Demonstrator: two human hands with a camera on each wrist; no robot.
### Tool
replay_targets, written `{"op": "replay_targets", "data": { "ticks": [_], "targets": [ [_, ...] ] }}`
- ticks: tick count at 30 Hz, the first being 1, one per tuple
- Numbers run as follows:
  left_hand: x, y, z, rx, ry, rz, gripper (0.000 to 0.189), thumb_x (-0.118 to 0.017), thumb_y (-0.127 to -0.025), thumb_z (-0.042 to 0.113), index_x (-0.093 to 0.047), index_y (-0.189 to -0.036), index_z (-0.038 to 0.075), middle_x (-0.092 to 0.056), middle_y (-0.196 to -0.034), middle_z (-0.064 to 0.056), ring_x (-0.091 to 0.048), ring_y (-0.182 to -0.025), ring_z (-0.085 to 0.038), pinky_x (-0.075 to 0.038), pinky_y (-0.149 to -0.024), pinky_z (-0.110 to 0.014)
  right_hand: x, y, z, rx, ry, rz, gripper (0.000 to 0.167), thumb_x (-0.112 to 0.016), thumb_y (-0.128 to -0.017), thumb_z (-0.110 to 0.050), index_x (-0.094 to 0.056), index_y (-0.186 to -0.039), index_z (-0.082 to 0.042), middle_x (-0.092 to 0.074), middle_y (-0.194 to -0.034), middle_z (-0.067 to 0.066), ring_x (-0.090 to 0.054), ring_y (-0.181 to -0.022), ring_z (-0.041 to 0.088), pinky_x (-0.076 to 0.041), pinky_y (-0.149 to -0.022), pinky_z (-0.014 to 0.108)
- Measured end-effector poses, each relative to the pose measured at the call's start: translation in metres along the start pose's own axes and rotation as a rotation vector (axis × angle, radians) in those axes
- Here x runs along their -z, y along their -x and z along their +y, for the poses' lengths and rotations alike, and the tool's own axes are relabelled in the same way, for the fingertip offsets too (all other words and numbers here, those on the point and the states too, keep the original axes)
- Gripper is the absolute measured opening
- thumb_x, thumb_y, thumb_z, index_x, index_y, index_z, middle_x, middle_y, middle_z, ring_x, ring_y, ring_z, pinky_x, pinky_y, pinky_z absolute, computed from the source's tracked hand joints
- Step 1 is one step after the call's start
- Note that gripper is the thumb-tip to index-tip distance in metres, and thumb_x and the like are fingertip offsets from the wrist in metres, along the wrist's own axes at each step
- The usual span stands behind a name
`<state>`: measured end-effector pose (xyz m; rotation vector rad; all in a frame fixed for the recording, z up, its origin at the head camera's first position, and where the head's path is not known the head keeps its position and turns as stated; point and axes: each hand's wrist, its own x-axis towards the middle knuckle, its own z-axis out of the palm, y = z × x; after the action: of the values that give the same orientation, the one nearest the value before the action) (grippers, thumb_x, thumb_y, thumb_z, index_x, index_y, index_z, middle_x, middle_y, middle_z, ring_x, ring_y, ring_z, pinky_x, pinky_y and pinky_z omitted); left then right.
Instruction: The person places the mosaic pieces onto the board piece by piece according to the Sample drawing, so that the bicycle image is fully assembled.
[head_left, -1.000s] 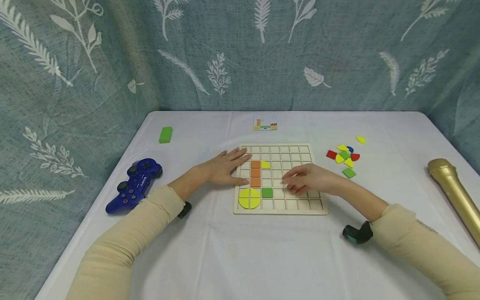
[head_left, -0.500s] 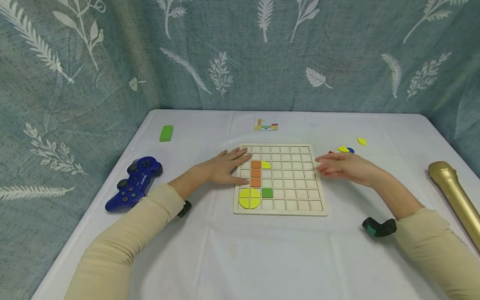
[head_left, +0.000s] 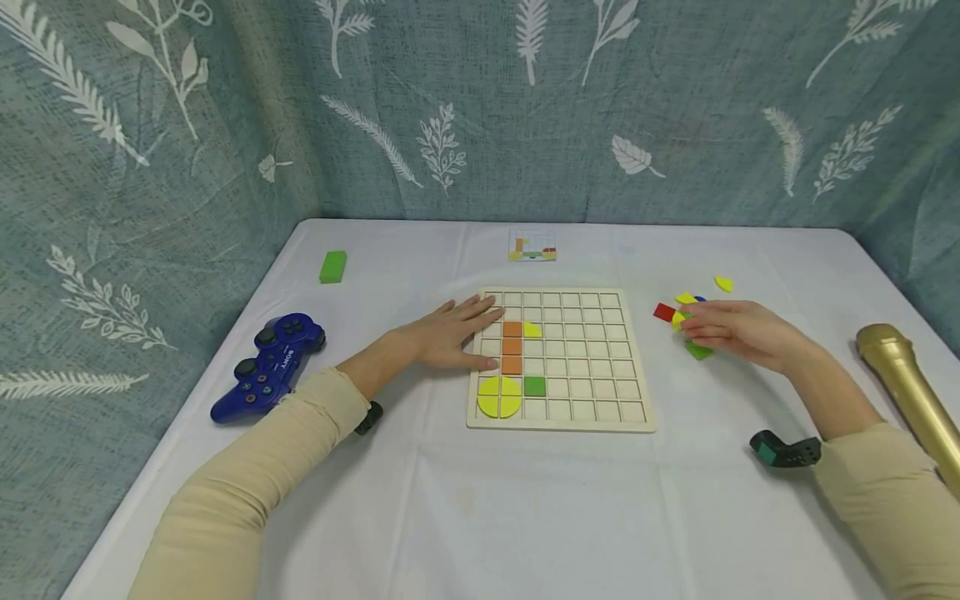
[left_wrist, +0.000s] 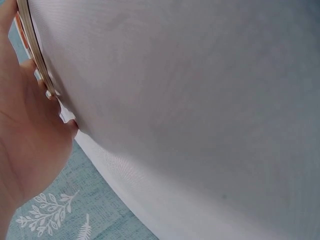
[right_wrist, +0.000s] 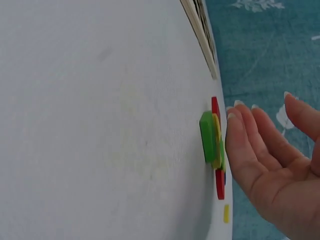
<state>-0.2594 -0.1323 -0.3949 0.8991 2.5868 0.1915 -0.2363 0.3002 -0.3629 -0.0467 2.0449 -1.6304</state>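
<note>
A wooden grid board lies mid-table with several flat pieces set in its squares: orange squares, a yellow circle made of quarter pieces, a green square and a yellow quarter piece. My left hand rests flat on the board's left edge, fingers spread. Over the loose pile at the right hovers my right hand, covering part of it. The right wrist view shows its fingers nearly straight, the thumb apart and nothing between them. Beneath it sit a green piece and a red piece.
A small pattern card lies behind the board. At the left are a green block and a blue game controller. A gold microphone-shaped object lies far right. One yellow piece sits apart behind the pile.
My right hand has moved from over the board rightward to the loose pieces, its fingers loosening from a pinched pose. The left hand stays on the board's edge.
</note>
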Motion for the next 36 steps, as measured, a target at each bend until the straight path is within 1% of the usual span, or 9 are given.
{"op": "replay_targets", "data": {
  "ticks": [4, 8, 13, 19, 22, 26, 28, 32, 36],
  "targets": [
    [0.0, 0.0, 0.0, 0.006, -0.002, -0.003, 0.09, -0.044, -0.088, 0.07, -0.003, -0.155, 0.025, 0.006, -0.159, 0.003, 0.009, -0.143, -0.017, 0.001, -0.114, -0.045, 0.005, 0.002, 0.003, -0.011, 0.037, 0.07, 0.065, -0.051, -0.101, -0.023, -0.02, -0.146, 0.012, -0.063, -0.101, -0.007, -0.063, -0.095, 0.003, -0.049, -0.088, 0.024],
    [0.001, 0.001, 0.001, 0.013, 0.005, -0.001, 0.09, -0.044, -0.088, 0.069, -0.004, -0.155, 0.025, 0.006, -0.159, 0.003, 0.009, -0.143, -0.017, 0.001, -0.114, -0.044, 0.006, 0.002, 0.005, -0.034, 0.116, 0.121, 0.066, -0.053, -0.1, -0.025, -0.022, -0.147, 0.01, -0.06, -0.112, 0.001, -0.062, -0.093, 0.001, -0.049, -0.088, 0.024],
    [0.001, 0.001, 0.001, 0.015, 0.009, -0.003, 0.09, -0.045, -0.088, 0.07, -0.004, -0.155, 0.026, 0.006, -0.159, 0.003, 0.009, -0.143, -0.017, 0.001, -0.114, -0.045, 0.006, 0.004, 0.008, -0.057, 0.212, 0.132, 0.065, -0.056, -0.098, -0.027, -0.028, -0.145, 0.008, -0.051, -0.128, 0.014, -0.06, -0.092, 0.0, -0.049, -0.087, 0.023],
    [0.001, 0.001, 0.001, 0.017, 0.007, -0.005, 0.091, -0.045, -0.087, 0.07, -0.003, -0.155, 0.026, 0.006, -0.159, 0.003, 0.009, -0.143, -0.017, 0.002, -0.114, -0.044, 0.004, 0.005, 0.01, -0.067, 0.256, 0.147, 0.064, -0.059, -0.097, -0.028, -0.032, -0.144, 0.006, -0.05, -0.13, 0.017, -0.059, -0.091, 0.0, -0.05, -0.085, 0.022],
    [0.001, 0.001, 0.001, 0.017, 0.008, -0.006, 0.091, -0.045, -0.087, 0.07, -0.003, -0.155, 0.026, 0.006, -0.159, 0.003, 0.009, -0.143, -0.017, 0.002, -0.114, -0.044, 0.001, 0.006, 0.011, -0.064, 0.339, 0.157, 0.063, -0.063, -0.094, -0.027, -0.036, -0.142, 0.004, -0.049, -0.13, 0.021, -0.058, -0.095, 0.007, -0.051, -0.082, 0.023],
    [0.002, 0.002, 0.002, 0.019, 0.004, -0.005, 0.09, -0.045, -0.088, 0.069, -0.003, -0.155, 0.026, 0.006, -0.159, 0.004, 0.009, -0.143, -0.016, 0.002, -0.114, -0.044, -0.005, 0.007, 0.011, -0.037, 0.459, 0.17, 0.06, -0.068, -0.09, -0.021, -0.042, -0.138, 0.005, -0.052, -0.126, 0.023, -0.055, -0.101, 0.02, -0.051, -0.077, 0.022],
    [0.003, 0.002, 0.002, 0.018, 0.001, -0.004, 0.09, -0.045, -0.088, 0.069, -0.003, -0.155, 0.026, 0.006, -0.159, 0.003, 0.009, -0.143, -0.017, 0.002, -0.114, -0.044, -0.007, 0.007, 0.011, -0.024, 0.49, 0.174, 0.058, -0.069, -0.089, -0.019, -0.046, -0.136, 0.005, -0.053, -0.123, 0.022, -0.053, -0.103, 0.025, -0.05, -0.076, 0.021],
    [0.003, 0.002, 0.002, 0.006, -0.005, -0.004, 0.089, -0.045, -0.089, 0.068, -0.003, -0.155, 0.025, 0.007, -0.159, 0.003, 0.01, -0.143, -0.017, 0.003, -0.114, -0.044, -0.01, 0.008, 0.011, 0.008, 0.543, 0.171, 0.052, -0.072, -0.086, -0.014, -0.051, -0.13, 0.005, -0.056, -0.117, 0.019, -0.052, -0.103, 0.029, -0.049, -0.074, 0.019],
    [0.003, 0.002, 0.002, -0.005, -0.005, -0.003, 0.089, -0.044, -0.089, 0.068, -0.003, -0.155, 0.025, 0.007, -0.159, 0.003, 0.01, -0.143, -0.017, 0.003, -0.114, -0.044, -0.009, 0.008, 0.013, 0.049, 0.587, 0.172, 0.048, -0.074, -0.084, -0.01, -0.055, -0.125, 0.007, -0.058, -0.109, 0.017, -0.052, -0.097, 0.028, -0.048, -0.071, 0.02]
  ]
}}
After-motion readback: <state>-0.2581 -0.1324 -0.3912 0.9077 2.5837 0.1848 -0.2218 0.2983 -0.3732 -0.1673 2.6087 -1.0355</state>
